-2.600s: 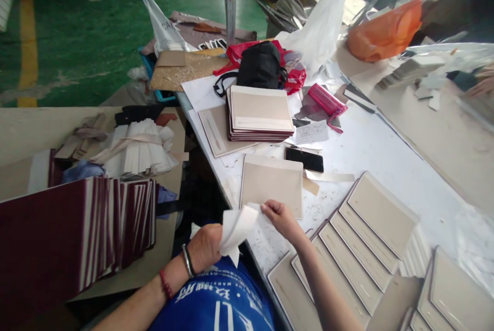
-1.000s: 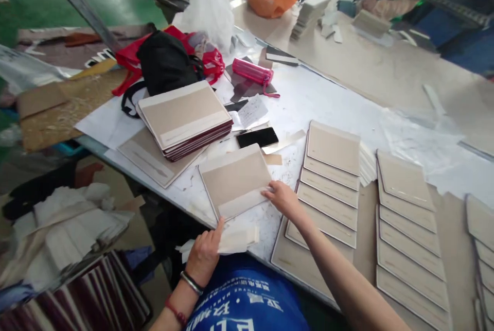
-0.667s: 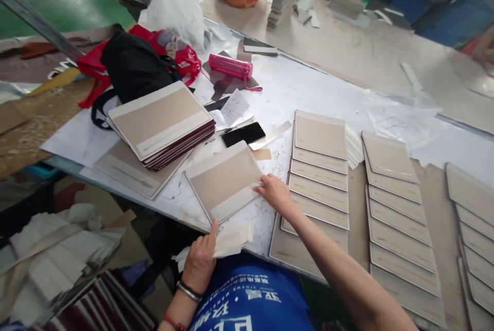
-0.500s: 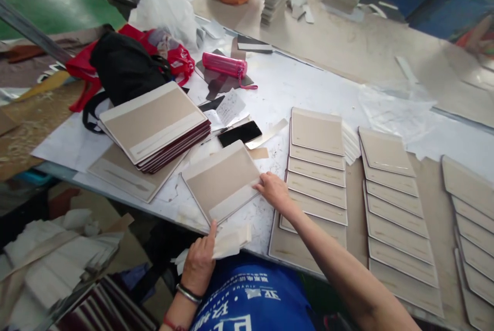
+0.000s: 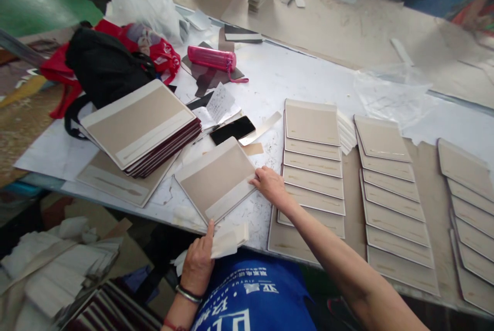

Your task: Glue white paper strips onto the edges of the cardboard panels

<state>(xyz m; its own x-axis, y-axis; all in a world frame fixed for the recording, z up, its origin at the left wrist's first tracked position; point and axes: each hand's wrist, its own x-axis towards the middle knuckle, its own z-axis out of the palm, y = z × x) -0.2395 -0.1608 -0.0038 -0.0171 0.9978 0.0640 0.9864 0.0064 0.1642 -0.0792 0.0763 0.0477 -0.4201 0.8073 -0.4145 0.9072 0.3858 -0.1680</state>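
Note:
A beige panel [image 5: 216, 179] lies slanted at the table's front edge, with pale bands along its two long sides. My right hand [image 5: 268, 184] has its fingers closed at the panel's right corner, where the white strip [image 5: 229, 199] along the near side ends. With its index finger stretched to the strip's other end, my left hand [image 5: 200, 256] keeps a bundle of white strips [image 5: 230, 241] under its thumb and folded fingers. What the hidden fingertips grip exactly is hard to see.
Stacked banded panels [image 5: 141, 120] stand left. Overlapping panels with brownish streaks [image 5: 312, 179] form rows on the right. A black phone [image 5: 232, 130], a pink bottle [image 5: 211, 58] and a black bag [image 5: 104, 63] lie behind. Loose white offcuts [image 5: 54, 259] are heaped below left.
The camera view has shifted slightly, so the table's things sit a little further left and higher. Both hands keep nearly the same hold at the panel's near side.

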